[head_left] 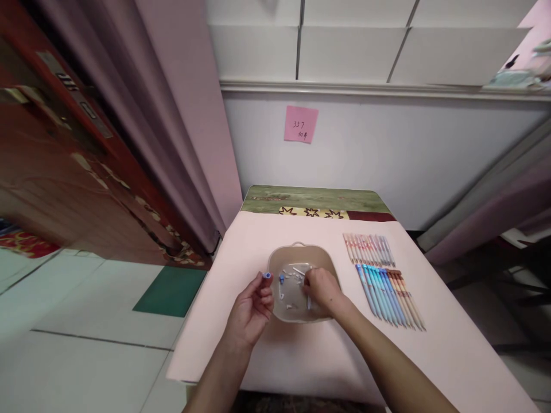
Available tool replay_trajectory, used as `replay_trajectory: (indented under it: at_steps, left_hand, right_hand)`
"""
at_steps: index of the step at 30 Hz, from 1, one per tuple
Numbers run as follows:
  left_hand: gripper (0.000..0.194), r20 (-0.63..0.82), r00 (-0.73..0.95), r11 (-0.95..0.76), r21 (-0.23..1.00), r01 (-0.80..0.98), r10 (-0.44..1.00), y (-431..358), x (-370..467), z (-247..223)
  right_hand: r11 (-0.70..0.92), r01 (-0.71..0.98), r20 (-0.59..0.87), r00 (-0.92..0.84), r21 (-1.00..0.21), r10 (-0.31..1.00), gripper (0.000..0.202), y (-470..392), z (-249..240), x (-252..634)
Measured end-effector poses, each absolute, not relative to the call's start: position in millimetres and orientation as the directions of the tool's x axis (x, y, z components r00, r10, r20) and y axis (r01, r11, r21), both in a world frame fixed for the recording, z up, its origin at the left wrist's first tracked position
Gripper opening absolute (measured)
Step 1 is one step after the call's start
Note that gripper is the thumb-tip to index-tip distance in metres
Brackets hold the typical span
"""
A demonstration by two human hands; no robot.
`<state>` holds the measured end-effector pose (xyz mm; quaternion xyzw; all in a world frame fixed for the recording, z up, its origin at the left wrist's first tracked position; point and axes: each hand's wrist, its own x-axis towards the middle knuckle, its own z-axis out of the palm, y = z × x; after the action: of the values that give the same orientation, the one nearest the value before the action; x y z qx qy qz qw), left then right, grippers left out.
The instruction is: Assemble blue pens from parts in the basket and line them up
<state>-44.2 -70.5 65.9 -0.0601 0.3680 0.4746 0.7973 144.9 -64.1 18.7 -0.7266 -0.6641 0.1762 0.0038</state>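
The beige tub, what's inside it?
Inside the beige tub are small white pieces and a blue piece. The right hand covers some of the inside, so anything underneath it can't be seen.

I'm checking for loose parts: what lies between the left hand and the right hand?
In the head view, the left rim of the beige, rounded basin, then, on its floor, a small blue piece and several small white pieces.

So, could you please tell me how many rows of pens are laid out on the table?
2: a paler far row and a near row with blue and brown tops, both to the right of the beige basin. Neither row looks hidden.
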Motion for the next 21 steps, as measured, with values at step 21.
replay_trajectory:
  at_steps: [21]
  left_hand:
    - [0.008, -0.648, 0.327, 0.611, 0.274, -0.742, 0.688, -79, -25, 53]
  right_hand:
    - [0.073, -0.09, 0.064, 0.098, -0.993, 0.993, 0.029, -100, 55, 116]
